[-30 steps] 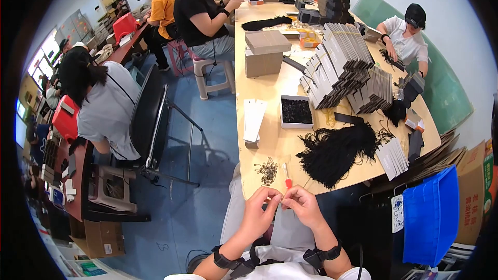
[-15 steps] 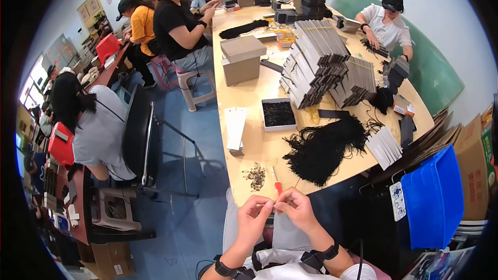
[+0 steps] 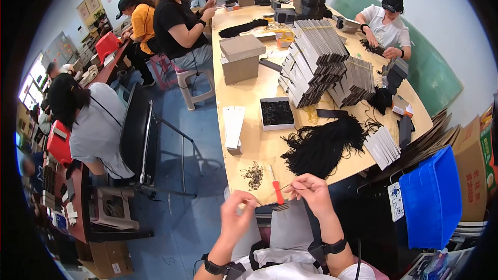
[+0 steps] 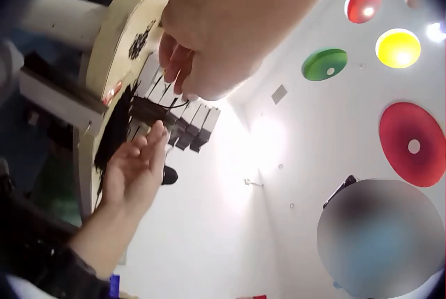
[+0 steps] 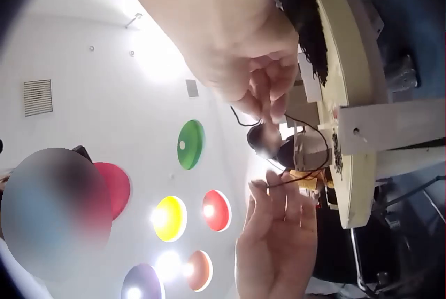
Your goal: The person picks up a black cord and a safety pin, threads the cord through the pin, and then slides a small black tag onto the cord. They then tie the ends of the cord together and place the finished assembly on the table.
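Observation:
My left hand (image 3: 237, 212) pinches one part of a thin black cord (image 5: 325, 142) between thumb and fingertips. The right hand (image 3: 313, 194) pinches the cord farther along, and the hands are held apart just off the table's near edge. In the right wrist view the cord bows in a loose loop between the two hands. A red-handled tool (image 3: 278, 193) with a thin pale shaft lies at the table edge between them. Just beyond the left hand is a small pile of brownish loops (image 3: 253, 176). A bundle of black cords (image 3: 324, 148) lies beyond the right hand.
The wooden table (image 3: 236, 168) also bears a white box (image 3: 276, 126) of small black pieces, pale cards (image 3: 234, 124), grey cartons (image 3: 241, 67) and tall stacks of grey folded boxes (image 3: 316, 62). A blue bin (image 3: 430, 202) stands at right. Other people sit around.
My hands were together at the fingertips in both earlier frames; now they have drawn apart with the cord between them. The head view shifted between the first two frames.

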Demonstrator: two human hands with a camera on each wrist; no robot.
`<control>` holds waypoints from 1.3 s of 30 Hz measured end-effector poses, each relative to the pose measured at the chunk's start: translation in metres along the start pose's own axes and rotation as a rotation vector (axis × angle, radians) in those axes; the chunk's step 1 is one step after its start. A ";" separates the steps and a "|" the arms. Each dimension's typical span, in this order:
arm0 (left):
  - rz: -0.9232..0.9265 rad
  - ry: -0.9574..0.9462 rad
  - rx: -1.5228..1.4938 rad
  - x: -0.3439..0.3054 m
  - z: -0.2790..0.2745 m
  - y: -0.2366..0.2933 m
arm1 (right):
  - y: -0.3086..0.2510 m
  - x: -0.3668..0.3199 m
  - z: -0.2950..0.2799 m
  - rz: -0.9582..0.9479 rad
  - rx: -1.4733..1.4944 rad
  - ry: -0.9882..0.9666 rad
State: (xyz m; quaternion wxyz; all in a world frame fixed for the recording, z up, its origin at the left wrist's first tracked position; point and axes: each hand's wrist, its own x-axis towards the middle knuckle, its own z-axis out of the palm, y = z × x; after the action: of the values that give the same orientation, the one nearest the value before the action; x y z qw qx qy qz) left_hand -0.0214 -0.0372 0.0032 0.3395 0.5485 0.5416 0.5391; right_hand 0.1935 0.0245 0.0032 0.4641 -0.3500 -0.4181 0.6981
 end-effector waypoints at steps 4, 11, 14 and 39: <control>-0.187 -0.249 -0.292 -0.017 0.021 0.005 | 0.006 -0.006 0.019 -0.040 -0.363 0.092; -0.385 -0.214 -0.620 -0.016 0.037 0.001 | -0.012 -0.023 0.035 -0.139 -0.976 0.041; -0.559 -0.180 -0.833 -0.011 0.035 0.005 | -0.016 -0.028 0.030 -0.178 -0.873 -0.035; -0.365 -0.481 -0.579 -0.014 0.013 0.002 | 0.002 -0.011 0.013 0.166 -0.153 -0.387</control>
State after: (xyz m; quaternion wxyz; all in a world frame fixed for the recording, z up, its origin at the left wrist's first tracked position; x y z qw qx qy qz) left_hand -0.0058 -0.0482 -0.0002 0.6865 0.4357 0.3614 0.4563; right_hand 0.1848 0.0105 0.0082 0.2881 -0.2770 -0.5208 0.7544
